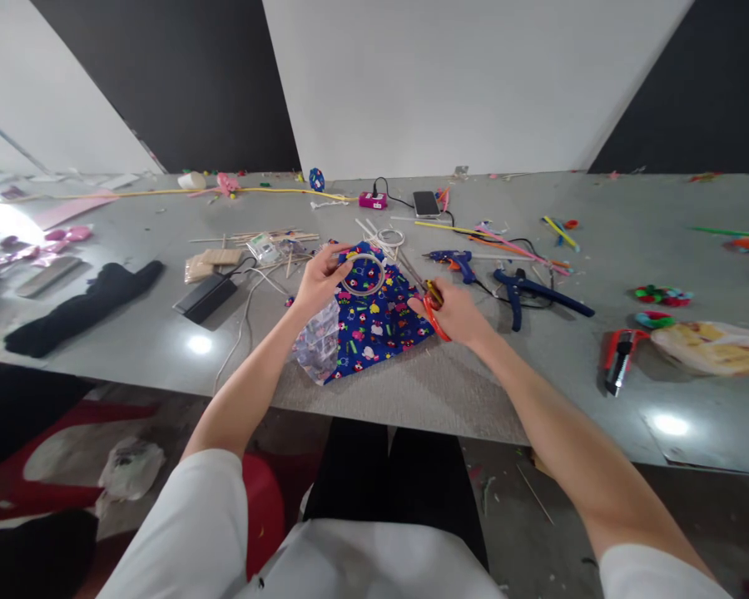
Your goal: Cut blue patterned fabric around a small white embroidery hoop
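My left hand (321,281) is closed on a round ring (382,283) and the blue patterned fabric (374,341) under it, at the middle of the table. Colourful little figures cover the cloth, and a paler part of it lies folded at the lower left. In my right hand (455,312) is a pair of scissors (437,323) with orange handles. Their blades point up and left, over the fabric's right edge; whether they touch it I cannot tell. A second white ring (391,238) lies just behind the cloth among thin sticks.
Right of the fabric lie a blue glue gun (458,260), dark blue pliers-like tool (524,291) and a utility knife (621,362). A phone (426,204) and pink power socket (373,200) are behind. To the left are a black box (207,297) and black cloth (87,304).
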The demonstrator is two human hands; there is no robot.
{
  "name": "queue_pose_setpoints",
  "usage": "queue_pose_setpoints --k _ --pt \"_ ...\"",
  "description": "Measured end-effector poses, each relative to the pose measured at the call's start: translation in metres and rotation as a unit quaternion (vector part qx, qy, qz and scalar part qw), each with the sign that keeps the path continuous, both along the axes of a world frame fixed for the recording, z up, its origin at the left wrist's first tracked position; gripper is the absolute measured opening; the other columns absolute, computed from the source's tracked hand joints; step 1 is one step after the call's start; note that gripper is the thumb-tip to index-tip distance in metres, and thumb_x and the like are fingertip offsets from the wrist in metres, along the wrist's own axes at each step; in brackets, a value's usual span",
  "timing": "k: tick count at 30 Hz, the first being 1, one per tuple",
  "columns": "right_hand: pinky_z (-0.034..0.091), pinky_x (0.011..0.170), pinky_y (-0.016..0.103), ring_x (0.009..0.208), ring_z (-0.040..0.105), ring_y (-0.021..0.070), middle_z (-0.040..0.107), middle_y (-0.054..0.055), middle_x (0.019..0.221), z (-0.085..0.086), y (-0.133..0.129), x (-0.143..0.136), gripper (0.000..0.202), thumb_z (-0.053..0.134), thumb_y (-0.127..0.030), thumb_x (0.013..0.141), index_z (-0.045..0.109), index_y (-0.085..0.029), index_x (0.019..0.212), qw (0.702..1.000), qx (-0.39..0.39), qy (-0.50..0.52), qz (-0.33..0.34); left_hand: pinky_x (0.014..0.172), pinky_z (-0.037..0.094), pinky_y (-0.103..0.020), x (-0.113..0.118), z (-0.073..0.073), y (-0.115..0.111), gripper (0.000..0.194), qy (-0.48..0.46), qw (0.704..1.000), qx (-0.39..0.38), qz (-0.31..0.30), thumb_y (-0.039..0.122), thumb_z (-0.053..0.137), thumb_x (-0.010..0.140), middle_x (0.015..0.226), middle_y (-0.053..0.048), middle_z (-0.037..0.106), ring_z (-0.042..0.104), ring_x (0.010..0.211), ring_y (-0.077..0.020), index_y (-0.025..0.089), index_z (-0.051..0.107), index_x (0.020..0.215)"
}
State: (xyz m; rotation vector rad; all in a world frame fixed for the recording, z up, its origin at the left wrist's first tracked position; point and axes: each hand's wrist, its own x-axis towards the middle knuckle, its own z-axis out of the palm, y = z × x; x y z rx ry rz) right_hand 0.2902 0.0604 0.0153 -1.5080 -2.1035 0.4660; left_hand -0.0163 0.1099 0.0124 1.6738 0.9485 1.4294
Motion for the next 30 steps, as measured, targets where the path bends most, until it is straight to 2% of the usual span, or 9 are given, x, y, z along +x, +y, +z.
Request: queue_pose_setpoints --k 2,5,9,15,20,24,30 --pt "0.04 0.067 0.034 0.079 0.065 0.0256 0.072 0.009 0.088 0.002 -0.001 0.001 0.055 0.059 -0.077 0.091 0.057 -0.023 0.094 0.997 0.039 -0.061 -0.011 0.063 0.055 -0.025 -0.002 0.0 0.002 0.049 -0.028 1.0 -0.003 0.012 0.055 0.081 0.088 0.078 -0.001 0.074 0.068 0.065 -0.014 0.022 0.069 0.122" --pt "0.043 0.073 0.036 0.092 0.069 0.0297 0.075 0.014 0.105 0.005 -0.004 0.0 0.055 0.056 -0.075 0.094 0.064 -0.021 0.101 0.989 0.077 -0.122 -0.021 0.066 0.059 -0.025 -0.004 0.001 0.003 0.049 -0.052 0.998 0.007 0.026 0.054 0.083 0.086 0.088 -0.003 0.078 0.072 0.072 -0.0149 0.023 0.069 0.121" --pt "0.043 0.072 0.036 0.093 0.071 0.031 0.077 0.013 0.102 0.009 -0.008 -0.002 0.056 0.054 -0.075 0.095 0.07 -0.022 0.102 0.984 0.051 -0.171 0.004 0.069 0.061 -0.027 -0.006 0.0 0.004 0.047 -0.061 0.998 0.013 0.032 0.053 0.082 0.087 0.1 -0.005 0.08 0.075 0.079 -0.0164 0.025 0.069 0.123" --pt "0.045 0.074 0.037 0.098 0.072 0.0328 0.078 0.014 0.112 0.011 -0.012 -0.005 0.059 0.054 -0.074 0.095 0.072 -0.021 0.115 0.978 0.041 -0.202 0.042 0.072 0.063 -0.03 -0.007 -0.004 0.006 0.048 -0.076 0.996 0.018 0.052 0.055 0.083 0.086 0.102 -0.005 0.08 0.077 0.084 -0.0183 0.027 0.069 0.123" --pt "0.046 0.075 0.037 0.101 0.072 0.0339 0.077 0.015 0.117 0.009 -0.012 -0.006 0.062 0.054 -0.076 0.095 0.071 -0.021 0.117 0.976 0.046 -0.206 0.042 0.073 0.064 -0.03 -0.005 -0.003 0.004 0.049 -0.069 0.996 0.025 0.043 0.056 0.082 0.087 0.105 -0.005 0.079 0.077 0.084 -0.0182 0.027 0.068 0.124" --pt "0.046 0.073 0.037 0.102 0.072 0.0342 0.077 0.014 0.116 0.009 -0.012 -0.007 0.063 0.053 -0.077 0.095 0.07 -0.021 0.117 0.976 0.048 -0.208 0.038 0.07 0.063 -0.029 -0.004 -0.003 0.002 0.049 -0.071 0.997 0.022 0.037 0.056 0.081 0.088 0.104 -0.005 0.079 0.076 0.082 -0.0176 0.027 0.067 0.125" --pt "0.046 0.074 0.038 0.102 0.073 0.0344 0.078 0.014 0.118 0.009 -0.012 -0.007 0.062 0.054 -0.076 0.095 0.071 -0.02 0.117 0.974 0.052 -0.217 0.042 0.058 0.058 -0.027 -0.003 -0.003 0.0 0.047 -0.033 0.998 0.041 0.038 0.057 0.076 0.092 0.091 -0.003 0.075 0.072 0.068 -0.0156 0.03 0.066 0.128"
